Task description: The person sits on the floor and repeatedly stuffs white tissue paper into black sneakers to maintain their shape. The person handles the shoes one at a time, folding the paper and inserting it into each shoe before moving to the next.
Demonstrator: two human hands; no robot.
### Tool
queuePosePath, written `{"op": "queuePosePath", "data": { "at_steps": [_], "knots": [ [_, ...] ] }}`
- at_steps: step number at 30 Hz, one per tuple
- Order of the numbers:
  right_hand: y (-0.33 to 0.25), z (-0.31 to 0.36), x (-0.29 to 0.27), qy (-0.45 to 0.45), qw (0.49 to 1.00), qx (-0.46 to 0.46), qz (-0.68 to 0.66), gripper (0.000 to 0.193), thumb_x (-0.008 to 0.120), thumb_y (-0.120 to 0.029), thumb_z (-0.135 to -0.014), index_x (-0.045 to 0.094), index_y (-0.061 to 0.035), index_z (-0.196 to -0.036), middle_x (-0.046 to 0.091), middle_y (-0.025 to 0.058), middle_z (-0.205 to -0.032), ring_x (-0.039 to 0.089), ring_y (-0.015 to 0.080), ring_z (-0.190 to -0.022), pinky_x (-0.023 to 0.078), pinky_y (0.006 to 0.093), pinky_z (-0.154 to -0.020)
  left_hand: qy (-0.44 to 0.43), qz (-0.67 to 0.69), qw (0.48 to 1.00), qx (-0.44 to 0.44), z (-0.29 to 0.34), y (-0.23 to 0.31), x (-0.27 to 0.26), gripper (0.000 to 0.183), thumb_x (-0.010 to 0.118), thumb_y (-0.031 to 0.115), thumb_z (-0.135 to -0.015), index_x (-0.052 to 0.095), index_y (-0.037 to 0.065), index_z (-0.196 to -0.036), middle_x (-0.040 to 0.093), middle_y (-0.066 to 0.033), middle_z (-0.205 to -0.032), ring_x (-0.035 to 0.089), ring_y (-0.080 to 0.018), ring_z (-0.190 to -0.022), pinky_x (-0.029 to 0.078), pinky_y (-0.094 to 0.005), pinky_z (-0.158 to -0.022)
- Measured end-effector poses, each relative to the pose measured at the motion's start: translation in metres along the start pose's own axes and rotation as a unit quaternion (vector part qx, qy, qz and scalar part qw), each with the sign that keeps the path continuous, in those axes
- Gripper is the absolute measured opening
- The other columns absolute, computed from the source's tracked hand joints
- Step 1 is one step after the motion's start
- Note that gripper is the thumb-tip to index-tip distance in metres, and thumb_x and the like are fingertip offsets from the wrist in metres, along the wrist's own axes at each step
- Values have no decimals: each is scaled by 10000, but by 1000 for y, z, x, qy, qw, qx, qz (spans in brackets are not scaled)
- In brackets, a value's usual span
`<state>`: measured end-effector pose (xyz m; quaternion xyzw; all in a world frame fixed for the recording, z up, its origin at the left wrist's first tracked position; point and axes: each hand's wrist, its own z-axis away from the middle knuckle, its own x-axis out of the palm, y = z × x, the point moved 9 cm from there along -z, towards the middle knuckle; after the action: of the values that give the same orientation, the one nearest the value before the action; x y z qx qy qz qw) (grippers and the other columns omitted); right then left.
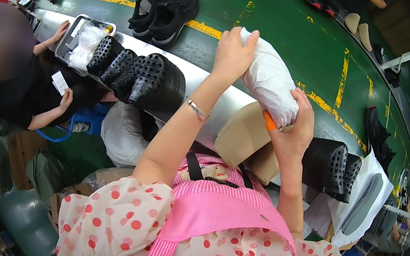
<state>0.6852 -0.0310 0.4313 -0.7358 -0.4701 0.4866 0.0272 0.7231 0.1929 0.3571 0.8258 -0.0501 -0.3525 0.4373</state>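
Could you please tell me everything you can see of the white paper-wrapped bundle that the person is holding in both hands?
The white, crinkled, paper-wrapped oblong bundle looks soft and rounded, and is fully covered, so its contents are hidden. It is held up, tilted, above the long grey metal table. The left hand presses on its upper end; the right hand, an orange cover on one finger, grips its lower end from below.

A white paper-wrapped bundle [269, 81] held over a tan cardboard box [241, 133]; clear plastic bags fill a grey tray [69, 38] beyond
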Motion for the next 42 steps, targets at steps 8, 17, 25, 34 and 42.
{"op": "queuePosePath", "data": {
  "at_steps": [8, 17, 25, 34, 42],
  "knots": [
    [18, -5, 24, -4, 999, 37, -32, 655, 837, -107, -638, 529, -38, -1211, 571, 197, -1223, 565, 349, -1098, 459, 406, -915, -276, 162, 929, -184, -32, -35, 36, 561, 514, 531, -907, 679, -6, -894, 669, -202, -858, 634, -354, -847, 481, -403, -776],
    [118, 30, 33, -10, 922, 350, -163, 689, 846, -229, -638, 522, -14, -1206, 648, 141, -1050, 636, 237, -963, 485, 327, -869, -382, -406, 829, 41, -132, -255, -4, 487, 700, 394, -757, 641, -9, -1025, 650, -226, -968, 623, -363, -951, 503, -423, -854],
    [153, 57, 36, 45, 885, 420, -197, 725, 840, -195, -654, 485, 14, -1251, 611, 140, -1103, 582, 208, -1031, 440, 326, -929, -432, -255, 856, 127, -129, -231, 88, 321, 624, 269, -830, 566, -45, -872, 625, -268, -907, 594, -445, -882, 473, -507, -790],
    [148, 42, 19, 20, 898, 440, -14, 726, 843, -289, -654, 501, -16, -1234, 616, 179, -1108, 606, 287, -1033, 451, 354, -912, -538, -79, 837, 59, -11, -63, 249, 381, 608, 267, -848, 584, -44, -1066, 645, -256, -1025, 617, -411, -991, 502, -466, -867],
    [153, 60, 6, -9, 887, 462, 1, 710, 837, -268, -651, 498, -15, -1222, 616, 193, -1111, 603, 333, -1054, 455, 384, -919, -281, -87, 842, 453, -44, 18, 170, 465, 772, 190, -692, 538, 116, -1088, 530, -61, -987, 556, -244, -877, 485, -358, -735]
  ]
}}
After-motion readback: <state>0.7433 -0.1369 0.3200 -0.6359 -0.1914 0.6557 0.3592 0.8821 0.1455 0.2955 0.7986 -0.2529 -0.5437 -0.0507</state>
